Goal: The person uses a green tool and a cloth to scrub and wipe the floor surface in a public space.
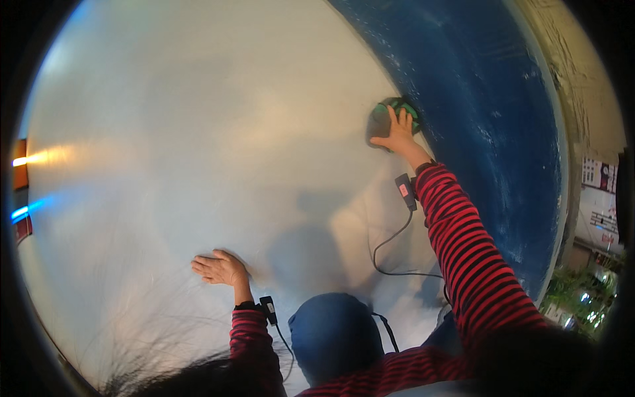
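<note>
My right hand [399,134] is spread over a round dark pad with green parts [378,124], thumb and fingers gripping it from above. The pad rests on a large smooth white surface [223,124], right at its border with a dark blue band [476,114]. Lower and to the left, my left hand [218,268] lies flat on the white surface. It holds nothing, and its thumb is apart from its fingers. The underside of the pad is hidden.
Cabled black devices sit at my right wrist [406,192] and left wrist [268,310]. A rounded dark blue cloth-covered form [337,337] is between my arms. Light strips [20,212] show at far left. Beyond the band are a pale wall [595,99] and green plants [570,288].
</note>
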Action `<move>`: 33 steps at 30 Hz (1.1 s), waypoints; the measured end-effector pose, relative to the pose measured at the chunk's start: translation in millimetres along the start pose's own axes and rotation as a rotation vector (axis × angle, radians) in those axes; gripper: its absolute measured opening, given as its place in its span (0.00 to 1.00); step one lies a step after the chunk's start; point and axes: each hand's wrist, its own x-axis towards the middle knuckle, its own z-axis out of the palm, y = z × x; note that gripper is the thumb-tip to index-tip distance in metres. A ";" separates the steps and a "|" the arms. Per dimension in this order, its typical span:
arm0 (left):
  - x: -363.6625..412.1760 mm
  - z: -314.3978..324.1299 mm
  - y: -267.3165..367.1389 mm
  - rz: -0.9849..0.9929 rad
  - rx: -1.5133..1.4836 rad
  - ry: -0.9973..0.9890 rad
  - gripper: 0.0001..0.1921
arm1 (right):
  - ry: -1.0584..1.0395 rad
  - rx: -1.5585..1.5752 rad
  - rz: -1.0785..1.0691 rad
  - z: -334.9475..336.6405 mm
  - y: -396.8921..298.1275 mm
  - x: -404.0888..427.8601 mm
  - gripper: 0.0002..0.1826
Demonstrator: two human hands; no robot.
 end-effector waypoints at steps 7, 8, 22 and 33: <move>-12.5 -4.4 6.9 -0.040 -0.061 -0.070 0.31 | 0.141 0.197 0.017 21.1 3.3 -32.2 0.59; -12.6 -4.8 7.3 -0.041 -0.050 -0.064 0.31 | 0.163 0.232 0.060 32.9 -3.9 -52.4 0.59; -17.8 0.4 0.6 -0.041 -0.066 -0.004 0.30 | 0.066 0.347 0.567 67.2 -118.7 -153.8 0.61; -22.8 5.5 -6.2 -0.034 -0.050 0.055 0.29 | 0.186 0.526 0.493 2.2 -136.2 -34.0 0.56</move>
